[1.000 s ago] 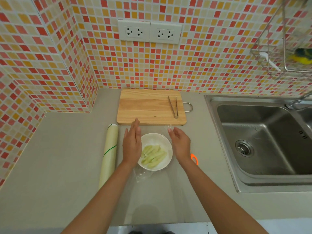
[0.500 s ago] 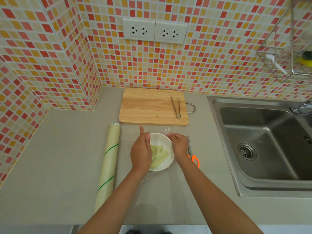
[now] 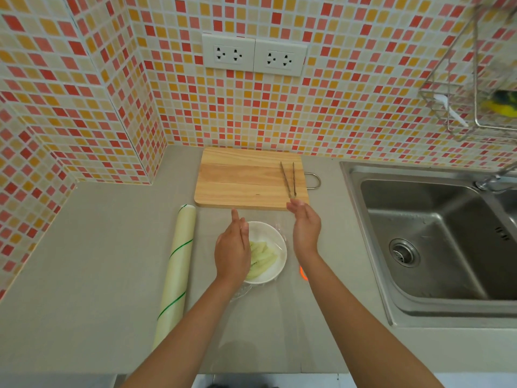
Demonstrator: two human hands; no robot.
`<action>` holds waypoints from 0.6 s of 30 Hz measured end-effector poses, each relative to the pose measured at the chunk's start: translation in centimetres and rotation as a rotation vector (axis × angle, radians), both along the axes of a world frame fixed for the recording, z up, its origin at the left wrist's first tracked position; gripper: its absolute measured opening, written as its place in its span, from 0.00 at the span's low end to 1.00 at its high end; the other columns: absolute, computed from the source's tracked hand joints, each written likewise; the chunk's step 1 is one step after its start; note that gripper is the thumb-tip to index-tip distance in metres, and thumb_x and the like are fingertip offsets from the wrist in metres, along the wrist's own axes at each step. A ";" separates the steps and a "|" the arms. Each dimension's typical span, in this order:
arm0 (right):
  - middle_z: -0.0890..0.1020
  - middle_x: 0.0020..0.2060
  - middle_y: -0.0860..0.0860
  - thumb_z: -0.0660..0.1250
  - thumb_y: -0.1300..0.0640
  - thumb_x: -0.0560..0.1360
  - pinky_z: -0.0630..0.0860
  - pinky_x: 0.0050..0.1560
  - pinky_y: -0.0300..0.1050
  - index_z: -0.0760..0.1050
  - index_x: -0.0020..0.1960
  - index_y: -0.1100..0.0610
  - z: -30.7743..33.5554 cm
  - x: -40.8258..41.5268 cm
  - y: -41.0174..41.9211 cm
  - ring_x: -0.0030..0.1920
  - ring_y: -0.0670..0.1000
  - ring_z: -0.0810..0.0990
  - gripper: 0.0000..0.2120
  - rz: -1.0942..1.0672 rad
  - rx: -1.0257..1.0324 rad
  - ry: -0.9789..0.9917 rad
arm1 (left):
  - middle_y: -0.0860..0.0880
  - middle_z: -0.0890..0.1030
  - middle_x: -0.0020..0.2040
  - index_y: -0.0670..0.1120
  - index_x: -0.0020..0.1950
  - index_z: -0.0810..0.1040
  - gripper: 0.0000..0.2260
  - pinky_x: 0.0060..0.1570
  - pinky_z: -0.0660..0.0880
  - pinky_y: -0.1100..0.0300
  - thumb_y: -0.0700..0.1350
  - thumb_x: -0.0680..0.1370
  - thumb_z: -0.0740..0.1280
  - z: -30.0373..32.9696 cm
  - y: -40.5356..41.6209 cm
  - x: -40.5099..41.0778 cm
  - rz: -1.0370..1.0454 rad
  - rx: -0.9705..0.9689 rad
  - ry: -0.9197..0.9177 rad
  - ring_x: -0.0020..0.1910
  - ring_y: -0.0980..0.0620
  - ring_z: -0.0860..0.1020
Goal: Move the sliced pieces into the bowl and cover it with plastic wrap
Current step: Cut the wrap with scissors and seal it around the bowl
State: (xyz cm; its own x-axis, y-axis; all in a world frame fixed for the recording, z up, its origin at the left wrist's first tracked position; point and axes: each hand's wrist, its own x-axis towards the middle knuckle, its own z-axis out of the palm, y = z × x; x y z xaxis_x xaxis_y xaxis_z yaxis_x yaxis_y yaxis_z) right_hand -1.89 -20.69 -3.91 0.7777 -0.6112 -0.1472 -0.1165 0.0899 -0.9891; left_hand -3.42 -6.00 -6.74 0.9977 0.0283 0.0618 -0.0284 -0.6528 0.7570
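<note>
A white bowl sits on the grey counter below the cutting board, holding several pale green sliced pieces. Clear plastic wrap lies over the bowl and bunches at its near-left rim. My left hand hovers flat over the bowl's left edge, fingers extended, holding nothing. Just right of the bowl is my right hand, fingers loosely spread and empty, near the board's front corner.
A wooden cutting board with metal tongs lies behind the bowl. The plastic wrap roll lies to the left. Orange-handled scissors peek out under my right forearm. A steel sink is to the right.
My right hand has lifted off the bowl's rim and moved right and forward. My left hand has opened slightly beside the bowl.
</note>
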 end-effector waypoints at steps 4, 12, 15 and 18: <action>0.85 0.50 0.46 0.59 0.51 0.81 0.72 0.54 0.25 0.82 0.57 0.57 -0.6 -1.3 1.4 0.55 0.38 0.81 0.16 0.392 -0.206 -0.015 | 0.51 0.82 0.60 0.45 0.79 0.56 0.24 0.59 0.74 0.50 0.52 0.84 0.49 0.0 0.1 -0.1 -0.015 -0.010 -0.021 0.58 0.46 0.79; 0.83 0.56 0.55 0.56 0.57 0.81 0.76 0.50 0.34 0.80 0.60 0.61 -3.3 -2.2 1.4 0.55 0.50 0.81 0.16 0.405 0.098 0.147 | 0.54 0.80 0.63 0.48 0.79 0.55 0.24 0.58 0.73 0.56 0.53 0.84 0.48 -0.6 0.1 0.0 -0.009 -0.058 -0.033 0.61 0.49 0.78; 0.83 0.54 0.54 0.53 0.55 0.83 0.77 0.43 0.31 0.79 0.61 0.60 -3.2 -2.5 1.4 0.49 0.45 0.82 0.18 0.450 0.164 0.161 | 0.54 0.81 0.63 0.48 0.79 0.55 0.24 0.56 0.71 0.60 0.53 0.84 0.48 -0.8 0.2 0.0 -0.009 -0.085 -0.028 0.61 0.51 0.78; 0.83 0.52 0.56 0.51 0.52 0.83 0.78 0.42 0.33 0.79 0.61 0.61 -3.0 -2.5 1.0 0.47 0.45 0.84 0.20 0.475 0.187 0.178 | 0.54 0.80 0.64 0.50 0.79 0.54 0.23 0.56 0.68 0.66 0.53 0.84 0.48 -0.8 0.7 0.5 -0.057 -0.150 0.020 0.62 0.53 0.77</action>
